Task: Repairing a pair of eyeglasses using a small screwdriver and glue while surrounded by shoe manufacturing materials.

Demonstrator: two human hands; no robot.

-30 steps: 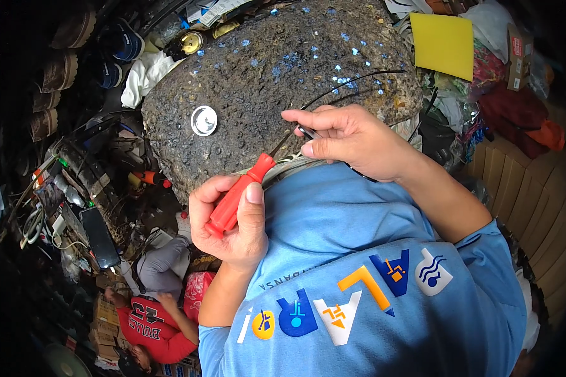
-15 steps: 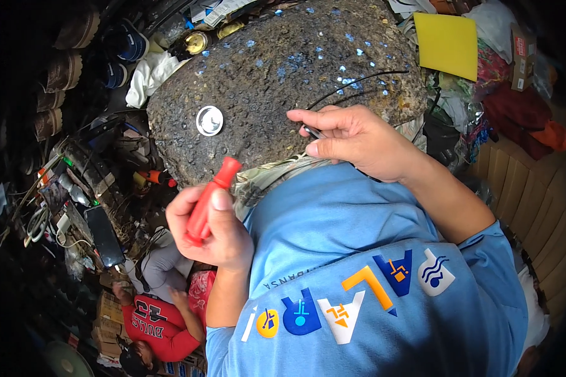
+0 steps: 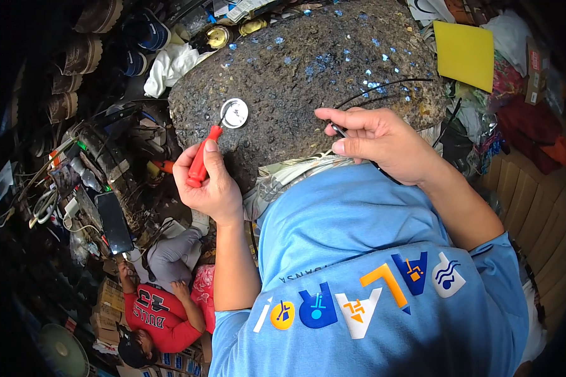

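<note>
The left hand grips a red screwdriver by a small round silver disc at the upper middle, while the right hand pinches thin black wires.

Worktop: I log a metal disc on its left part. Screwdriver in left hand, tip at the disc. Right hand at the near right edge, on a cable. Foam sheet beyond, far right.

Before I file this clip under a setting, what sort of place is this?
Probably a cramped repair stall or workshop: a red-handled screwdriver in the left hand, thin black wires at the right hand, and tangled cables and gadgets piled beside the speckled worktop.
</note>
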